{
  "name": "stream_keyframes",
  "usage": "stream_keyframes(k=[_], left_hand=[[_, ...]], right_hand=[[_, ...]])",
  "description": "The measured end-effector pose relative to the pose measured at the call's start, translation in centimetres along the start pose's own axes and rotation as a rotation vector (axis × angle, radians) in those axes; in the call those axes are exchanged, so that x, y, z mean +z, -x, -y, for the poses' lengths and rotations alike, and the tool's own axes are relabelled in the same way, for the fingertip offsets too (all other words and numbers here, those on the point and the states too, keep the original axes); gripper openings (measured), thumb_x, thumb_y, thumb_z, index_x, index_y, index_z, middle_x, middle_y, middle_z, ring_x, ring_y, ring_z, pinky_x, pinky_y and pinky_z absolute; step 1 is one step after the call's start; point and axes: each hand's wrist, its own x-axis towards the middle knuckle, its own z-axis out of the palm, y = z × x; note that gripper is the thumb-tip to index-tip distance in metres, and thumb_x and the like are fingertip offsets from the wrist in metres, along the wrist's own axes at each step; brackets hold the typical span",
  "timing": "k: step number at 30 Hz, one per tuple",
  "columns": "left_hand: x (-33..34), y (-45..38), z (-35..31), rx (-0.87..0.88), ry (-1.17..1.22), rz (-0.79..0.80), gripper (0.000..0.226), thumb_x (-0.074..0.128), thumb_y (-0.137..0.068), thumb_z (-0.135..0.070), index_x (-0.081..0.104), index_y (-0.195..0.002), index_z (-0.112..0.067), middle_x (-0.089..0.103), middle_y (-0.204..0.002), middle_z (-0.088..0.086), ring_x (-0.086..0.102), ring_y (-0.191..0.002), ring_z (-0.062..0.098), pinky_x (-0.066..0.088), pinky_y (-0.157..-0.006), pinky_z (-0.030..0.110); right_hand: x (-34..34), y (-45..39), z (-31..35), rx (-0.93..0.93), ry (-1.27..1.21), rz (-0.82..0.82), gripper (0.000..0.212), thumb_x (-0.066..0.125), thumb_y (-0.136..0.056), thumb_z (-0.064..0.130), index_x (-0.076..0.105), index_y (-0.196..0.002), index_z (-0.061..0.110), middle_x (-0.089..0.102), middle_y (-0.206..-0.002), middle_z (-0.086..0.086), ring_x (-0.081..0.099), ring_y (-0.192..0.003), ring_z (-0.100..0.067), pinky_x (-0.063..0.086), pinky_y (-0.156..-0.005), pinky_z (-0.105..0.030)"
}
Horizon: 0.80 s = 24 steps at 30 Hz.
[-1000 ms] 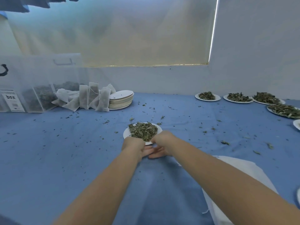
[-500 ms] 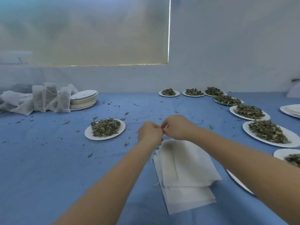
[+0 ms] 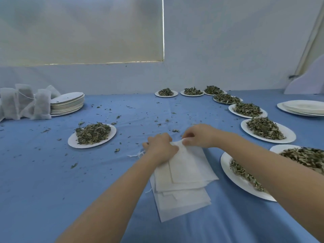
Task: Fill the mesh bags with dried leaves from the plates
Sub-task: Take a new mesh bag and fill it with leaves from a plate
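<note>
Tablecloth (image 3: 43, 190) in blue is spread under everything. Plates of dried leaves (image 3: 268, 131) are ranged right of the bag stack (image 3: 184, 193), one plate (image 3: 92, 135) left. The top bag (image 3: 189, 163) is pinched at its far edge by left hand (image 3: 160, 148) and right hand (image 3: 199, 135).

Blue tablecloth (image 3: 43, 181), creased, covering the whole work surface. Pale roller blind (image 3: 80, 30), drawn down, upper left, bright strip of light along its right and bottom edges. Plain white wall (image 3: 236, 41) behind. White curved-topped board (image 3: 310, 79), far right, standing against the wall.
</note>
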Motion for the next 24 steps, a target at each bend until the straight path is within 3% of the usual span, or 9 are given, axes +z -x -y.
stream_keyframes(k=[3, 6, 9, 12, 14, 17, 19, 22, 24], left_hand=[[-0.5, 0.0, -0.2, 0.000, 0.123, -0.050, 0.045, 0.060, -0.081, -0.035, 0.045, -0.122, -0.030, 0.052, -0.120, -0.006, 0.037, -0.120, 0.019, 0.019, -0.082, 0.031], [-1.1, 0.1, -0.7, 0.035, 0.192, -0.115, 0.039, 0.056, -0.080, -0.038, 0.045, -0.118, -0.035, 0.055, -0.106, -0.011, 0.044, -0.110, 0.016, 0.019, -0.082, 0.031], [-2.1, 0.1, -1.2, 0.035, 0.472, -0.153, 0.016, 0.051, -0.085, -0.037, 0.056, -0.100, -0.032, 0.054, -0.088, -0.017, 0.048, -0.099, 0.013, 0.027, -0.087, 0.032], [-3.2, -0.4, -1.3, -0.017, 0.678, -0.200, 0.021, 0.047, -0.091, -0.033, 0.061, -0.093, -0.017, 0.058, -0.091, -0.006, 0.053, -0.094, 0.018, 0.041, -0.085, 0.031], [-3.9, -0.9, -1.1, -0.040, 0.658, -0.242, 0.019, 0.046, -0.094, -0.029, 0.057, -0.087, -0.014, 0.055, -0.088, 0.001, 0.050, -0.083, 0.020, 0.038, -0.073, 0.029], [-5.2, -1.7, -0.5, -0.010, 0.576, -0.342, 0.017, 0.044, -0.094, -0.027, 0.057, -0.091, -0.015, 0.053, -0.095, -0.002, 0.049, -0.085, 0.016, 0.035, -0.070, 0.025], [-6.2, -2.0, -0.1, 0.035, 0.515, -0.412, 0.015, 0.044, -0.094, -0.027, 0.057, -0.093, -0.019, 0.053, -0.097, -0.005, 0.049, -0.079, 0.011, 0.034, -0.062, 0.020], [-8.1, -2.0, 0.8, 0.134, 0.396, -0.484, 0.014, 0.045, -0.093, -0.029, 0.056, -0.086, -0.025, 0.055, -0.090, -0.006, 0.047, -0.068, 0.001, 0.032, -0.052, 0.005], [-9.2, -2.0, 1.6, 0.169, 0.301, -0.496, 0.016, 0.045, -0.094, -0.031, 0.058, -0.084, -0.027, 0.059, -0.088, -0.005, 0.052, -0.075, 0.011, 0.033, -0.057, 0.013]], right_hand=[[-0.4, 0.0, -0.4, -0.022, -0.185, -0.138, 0.008, 0.070, -0.083, 0.027, 0.065, -0.090, 0.026, 0.059, -0.087, 0.009, 0.052, -0.081, -0.007, 0.038, -0.067, -0.018], [-1.0, 0.5, -0.4, -0.050, -0.394, -0.287, 0.014, 0.076, -0.076, 0.024, 0.064, -0.075, 0.031, 0.059, -0.072, 0.012, 0.052, -0.066, 0.001, 0.037, -0.057, -0.007], [-1.7, 0.7, 0.0, -0.085, -0.460, -0.354, 0.019, 0.079, -0.073, 0.022, 0.064, -0.071, 0.034, 0.062, -0.070, 0.009, 0.051, -0.055, 0.009, 0.035, -0.053, -0.003], [-2.5, 0.5, 0.7, -0.099, -0.452, -0.396, 0.017, 0.076, -0.077, 0.026, 0.062, -0.072, 0.035, 0.066, -0.075, 0.005, 0.051, -0.058, 0.006, 0.035, -0.051, -0.004], [-2.8, 0.1, 1.5, -0.121, -0.437, -0.398, 0.014, 0.071, -0.082, 0.025, 0.061, -0.076, 0.033, 0.065, -0.080, 0.006, 0.054, -0.069, -0.001, 0.035, -0.054, -0.003], [-2.9, -0.6, 3.3, -0.158, -0.307, -0.427, 0.005, 0.062, -0.088, 0.029, 0.064, -0.089, 0.024, 0.058, -0.093, 0.006, 0.051, -0.091, -0.009, 0.034, -0.063, -0.009], [-2.9, -1.4, 4.5, -0.195, -0.223, -0.485, 0.022, 0.059, -0.089, 0.038, 0.068, -0.098, 0.020, 0.051, -0.101, 0.004, 0.043, -0.101, -0.009, 0.030, -0.074, -0.017], [-3.5, -2.2, 6.6, -0.223, -0.227, -0.535, 0.026, 0.060, -0.086, 0.044, 0.072, -0.091, 0.021, 0.060, -0.093, 0.002, 0.048, -0.084, -0.006, 0.037, -0.073, -0.024], [-3.9, -2.8, 7.9, -0.224, -0.257, -0.513, 0.027, 0.061, -0.086, 0.043, 0.070, -0.077, 0.020, 0.063, -0.074, 0.006, 0.046, -0.062, -0.003, 0.037, -0.062, -0.023]])
